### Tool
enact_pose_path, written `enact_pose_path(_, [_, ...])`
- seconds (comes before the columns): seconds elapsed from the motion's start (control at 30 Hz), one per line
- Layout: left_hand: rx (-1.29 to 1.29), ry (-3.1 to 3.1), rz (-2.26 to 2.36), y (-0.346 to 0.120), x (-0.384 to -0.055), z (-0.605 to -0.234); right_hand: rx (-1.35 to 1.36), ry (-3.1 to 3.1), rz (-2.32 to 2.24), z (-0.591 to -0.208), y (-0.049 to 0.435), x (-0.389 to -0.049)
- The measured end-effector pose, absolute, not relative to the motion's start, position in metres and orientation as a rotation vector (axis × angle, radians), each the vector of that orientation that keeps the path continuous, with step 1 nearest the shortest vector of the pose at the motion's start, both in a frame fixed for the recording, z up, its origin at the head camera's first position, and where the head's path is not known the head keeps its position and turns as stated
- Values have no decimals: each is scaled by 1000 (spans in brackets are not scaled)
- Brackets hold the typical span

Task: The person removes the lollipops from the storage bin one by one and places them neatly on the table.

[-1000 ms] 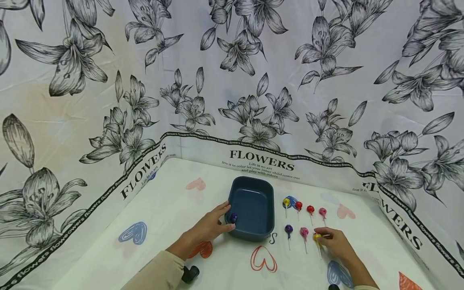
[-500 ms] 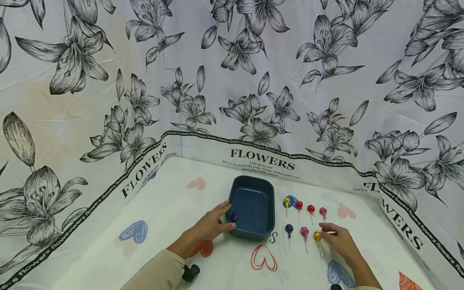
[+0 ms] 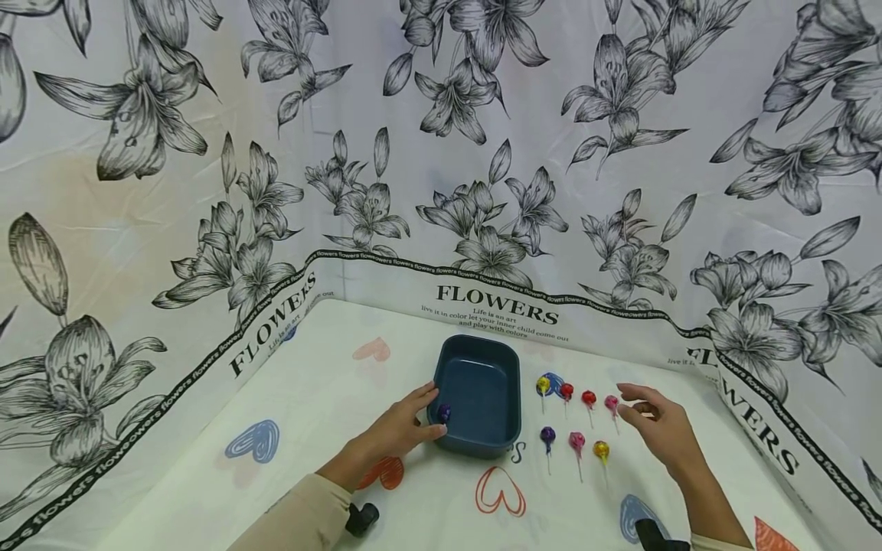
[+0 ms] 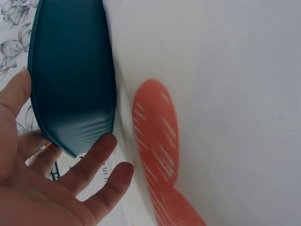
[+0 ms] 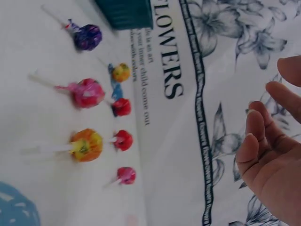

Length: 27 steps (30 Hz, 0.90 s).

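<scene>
My left hand [image 3: 396, 428] rests against the left side of a dark blue rectangular bin [image 3: 480, 398], fingers extended along its rim. A purple-wrapped lollipop [image 3: 444, 414] lies inside, by the left wall. My right hand [image 3: 660, 428] is raised just right of the far row's pink lollipop [image 3: 611, 402], its fingers loosely bent around nothing. In that row also lie a yellow lollipop [image 3: 543, 385] and two red lollipops [image 3: 589, 399]. The nearer row has a purple lollipop [image 3: 547, 435], a pink lollipop [image 3: 576, 441] and a yellow lollipop [image 5: 86, 145], sticks toward me.
A white cloth [image 3: 331, 367] printed with hearts covers the table. Flower-printed curtains [image 3: 482, 222] stand along the back and both sides. Black wrist devices [image 3: 362, 519] sit at both sleeves.
My right hand has let go of the nearer row's yellow lollipop and moved up and away to beside the far pink one. The left hand stays on the bin.
</scene>
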<state>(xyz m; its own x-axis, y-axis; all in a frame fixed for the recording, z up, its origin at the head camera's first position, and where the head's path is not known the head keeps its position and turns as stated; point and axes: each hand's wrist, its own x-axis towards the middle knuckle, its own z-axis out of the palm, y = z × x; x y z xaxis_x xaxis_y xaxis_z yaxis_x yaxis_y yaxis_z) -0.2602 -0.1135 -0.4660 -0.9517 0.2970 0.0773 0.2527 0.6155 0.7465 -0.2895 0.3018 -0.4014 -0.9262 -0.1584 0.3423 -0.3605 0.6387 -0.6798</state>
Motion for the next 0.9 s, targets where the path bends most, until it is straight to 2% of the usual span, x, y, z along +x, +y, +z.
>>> enact_pose_path(0.57, [480,2779,1279,-113,-262,-469,860,-2321,1184,-328,237,-253])
enact_pose_path(0.9, [495,2773,1293,-115,-263,-470,980,-2240,1287,-342,193,-263])
